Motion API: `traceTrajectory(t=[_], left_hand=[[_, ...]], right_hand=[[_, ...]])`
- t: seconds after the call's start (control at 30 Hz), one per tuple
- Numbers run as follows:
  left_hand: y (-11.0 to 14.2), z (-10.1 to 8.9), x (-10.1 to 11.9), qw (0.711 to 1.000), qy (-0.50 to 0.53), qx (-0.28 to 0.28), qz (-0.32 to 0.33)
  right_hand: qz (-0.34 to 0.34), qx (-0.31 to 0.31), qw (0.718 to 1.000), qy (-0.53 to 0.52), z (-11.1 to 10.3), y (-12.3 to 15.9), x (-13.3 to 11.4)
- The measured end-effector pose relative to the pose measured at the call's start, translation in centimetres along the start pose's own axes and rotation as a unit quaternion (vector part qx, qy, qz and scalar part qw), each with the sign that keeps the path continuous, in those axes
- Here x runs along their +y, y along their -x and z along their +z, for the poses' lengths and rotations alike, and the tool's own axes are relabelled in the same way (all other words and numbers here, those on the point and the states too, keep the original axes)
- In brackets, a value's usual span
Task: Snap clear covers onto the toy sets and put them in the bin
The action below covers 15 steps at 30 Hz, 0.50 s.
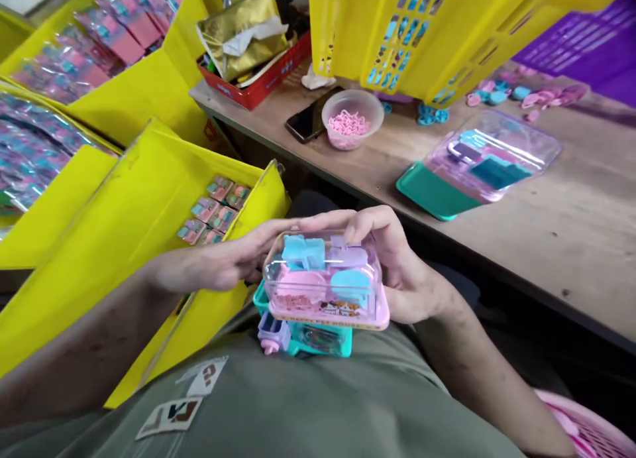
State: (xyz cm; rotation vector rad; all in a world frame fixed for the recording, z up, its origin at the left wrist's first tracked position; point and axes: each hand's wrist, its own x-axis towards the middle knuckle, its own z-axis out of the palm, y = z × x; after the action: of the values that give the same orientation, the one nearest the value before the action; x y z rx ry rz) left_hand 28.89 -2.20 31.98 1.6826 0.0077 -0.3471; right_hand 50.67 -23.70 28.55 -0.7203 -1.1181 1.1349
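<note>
A small toy box [322,282] with a clear lid and pink base is held in front of my body. Blue, purple and pink toy pieces show through the lid. My right hand [405,272] grips its right side, the fingers bent over the back top edge. Along the back and left side, my left hand [228,259] holds it with long, fairly straight fingers; some fingertips are hidden behind the lid. Directly below the box is a teal plastic part [318,339] with a purple and pink piece [273,332] at its left end; what supports it is hidden.
On the wooden bench [561,246] are another toy box [487,163], a bowl of pink pieces [350,121], a phone [311,121] and a red tray [253,90]. A yellow basket [447,34] stands behind. Yellow bins [124,199] with packed toys are on the left.
</note>
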Motion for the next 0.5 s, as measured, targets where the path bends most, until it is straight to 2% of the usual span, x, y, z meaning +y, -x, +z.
traceTrajectory(t=[0.13,0.23,0.3,0.4,0.5], left_hand=[[-0.5,2.3,1.2,0.994,0.033,0.107,-0.018],[-0.9,3.8,0.9,0.975,0.121,0.178,-0.048],[-0.7,4.3,0.3,0.96,0.185,0.203,-0.056],[0.0,4.4,-0.5,0.947,0.222,0.226,-0.057],[0.8,4.4,-0.8,0.941,0.247,0.225,-0.059]], right_hand=[[-0.021,0.018,0.99,0.135,-0.1,0.0,-0.5],[0.024,0.078,0.975,0.207,0.4,0.8,-0.2],[0.073,0.098,0.976,0.179,0.7,1.8,0.1],[0.142,0.042,0.984,0.096,1.2,3.3,0.6],[0.186,0.007,0.975,0.12,1.8,4.0,1.1]])
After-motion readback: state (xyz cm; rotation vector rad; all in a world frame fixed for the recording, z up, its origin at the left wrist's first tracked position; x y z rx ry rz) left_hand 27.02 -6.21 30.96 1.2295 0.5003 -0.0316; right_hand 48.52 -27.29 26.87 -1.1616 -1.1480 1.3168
